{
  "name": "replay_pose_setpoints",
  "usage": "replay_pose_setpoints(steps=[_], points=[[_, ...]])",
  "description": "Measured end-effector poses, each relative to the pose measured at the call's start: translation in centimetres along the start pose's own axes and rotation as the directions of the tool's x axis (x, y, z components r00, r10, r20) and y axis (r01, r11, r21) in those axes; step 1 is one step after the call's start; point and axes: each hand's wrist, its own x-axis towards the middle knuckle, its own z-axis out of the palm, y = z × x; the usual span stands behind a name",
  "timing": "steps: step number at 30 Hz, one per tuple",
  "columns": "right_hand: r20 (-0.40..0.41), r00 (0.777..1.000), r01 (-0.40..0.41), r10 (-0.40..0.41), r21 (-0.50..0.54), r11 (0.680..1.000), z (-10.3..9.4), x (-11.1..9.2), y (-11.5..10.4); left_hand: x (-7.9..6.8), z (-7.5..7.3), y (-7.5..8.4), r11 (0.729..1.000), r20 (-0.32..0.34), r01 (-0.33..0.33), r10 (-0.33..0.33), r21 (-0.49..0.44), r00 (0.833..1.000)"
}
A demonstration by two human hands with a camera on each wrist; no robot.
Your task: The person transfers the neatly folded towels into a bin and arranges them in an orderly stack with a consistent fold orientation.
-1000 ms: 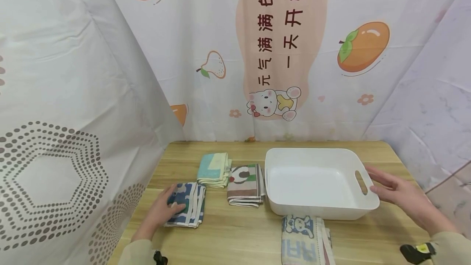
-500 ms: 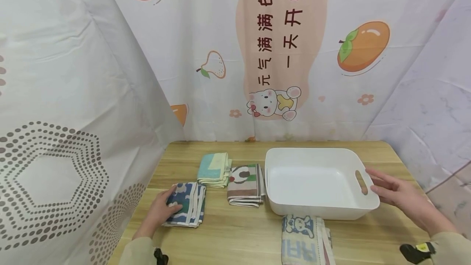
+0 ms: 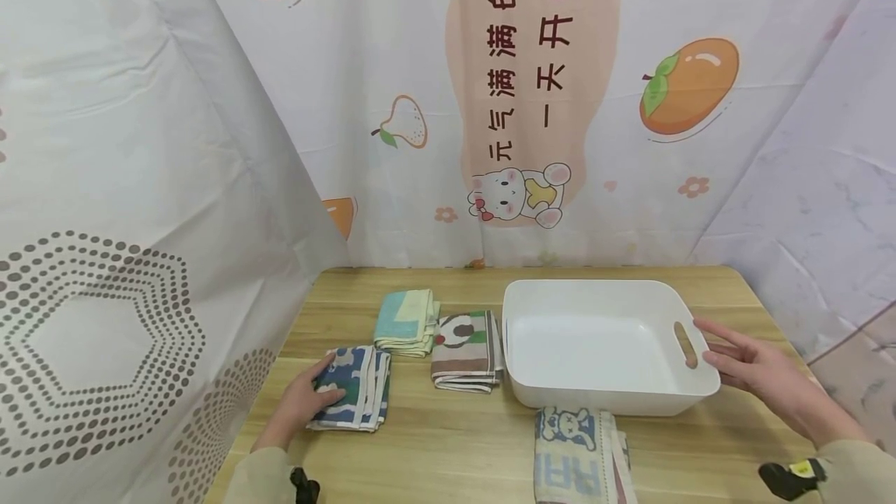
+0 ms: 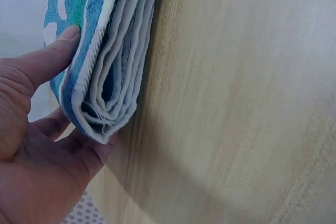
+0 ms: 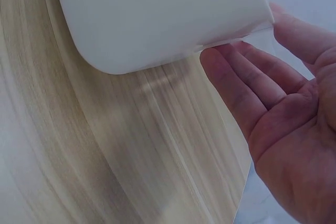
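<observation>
At the left of the table lies a folded blue, green and white towel. My left hand holds its left side, the thumb on top. In the left wrist view, the other fingers curl under the stacked layers. At the right stands a white plastic bin with an oval handle hole in its end wall. My right hand is at that end, its fingers rather straight and touching the wall beside the hole. The right wrist view has the thumb near one edge of the bin and the fingertips along its underside.
A yellow and teal folded towel and a brown, green and white one lie between the left hand and the bin. A cream towel with a blue bear lies before the bin. Printed curtains border the wooden table.
My left hand has shifted very slightly left, its thumb further toward the blue towel's left edge. The right hand and the bin stay about where they were.
</observation>
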Motion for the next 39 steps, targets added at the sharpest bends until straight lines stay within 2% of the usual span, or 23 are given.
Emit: replay_pose_setpoints(steps=[7,12,15,20,32,35,39], points=[[0.002,1.000,0.015,-0.015,0.011,1.000,0.09,-0.10,-0.07,0.08,0.07,-0.37,0.996,0.005,0.044,-0.044,-0.075,0.999],[0.007,0.999,0.041,-0.042,0.048,0.998,0.19,-0.12,0.07,0.40,0.11,-0.56,0.981,0.023,0.072,-0.069,-0.182,0.997],[0.009,0.998,0.057,-0.058,0.058,0.997,0.23,-0.15,0.23,0.35,-0.02,-0.20,0.970,0.028,0.074,-0.069,-0.230,0.997],[0.015,0.998,0.060,-0.061,0.076,0.995,0.25,-0.11,0.46,0.23,-0.21,0.28,0.964,0.037,0.082,-0.075,-0.253,0.996],[0.021,0.998,0.049,-0.052,0.098,0.994,0.38,-0.18,0.47,-0.10,-0.56,0.18,0.935,0.067,0.070,-0.050,-0.347,0.996],[0.023,0.998,0.053,-0.056,0.100,0.994,0.42,-0.19,0.53,-0.20,-0.64,0.19,0.918,0.077,0.082,-0.056,-0.388,0.995],[0.026,0.998,0.053,-0.056,0.110,0.993,0.45,-0.19,0.56,-0.39,-0.72,0.22,0.879,0.098,0.092,-0.052,-0.469,0.994]])
